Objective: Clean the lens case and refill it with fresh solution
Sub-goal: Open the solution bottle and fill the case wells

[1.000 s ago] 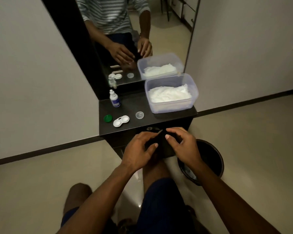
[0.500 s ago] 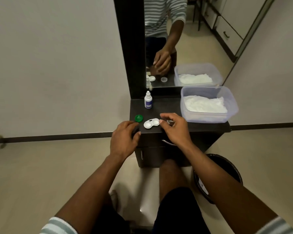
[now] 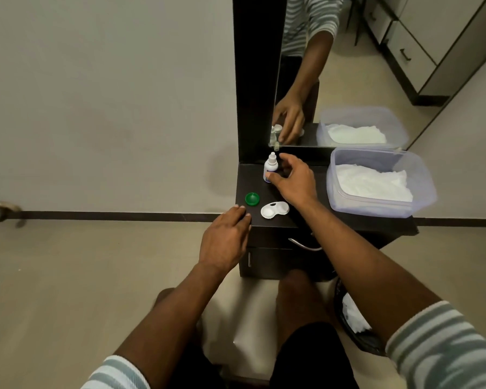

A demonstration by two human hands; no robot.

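A white two-well lens case (image 3: 274,209) lies uncapped near the front of the dark cabinet top (image 3: 253,181). A green cap (image 3: 252,199) rests to its left. A small white solution bottle (image 3: 270,167) stands upright at the back by the mirror. My right hand (image 3: 293,181) is stretched over the top with fingers spread around the bottle; the thumb is at its base, and I cannot tell if it grips. My left hand (image 3: 225,240) rests flat on the cabinet's front left corner, holding nothing.
A clear plastic tub (image 3: 421,200) with white tissue fills the right of the top. A mirror (image 3: 320,80) stands behind. A black bin (image 3: 351,318) sits on the floor at the right, below a drawer handle (image 3: 303,244). My knees are under the cabinet.
My right hand has moved from the lens case back to the solution bottle. My left hand has slid toward the front left corner. The view has shifted left.
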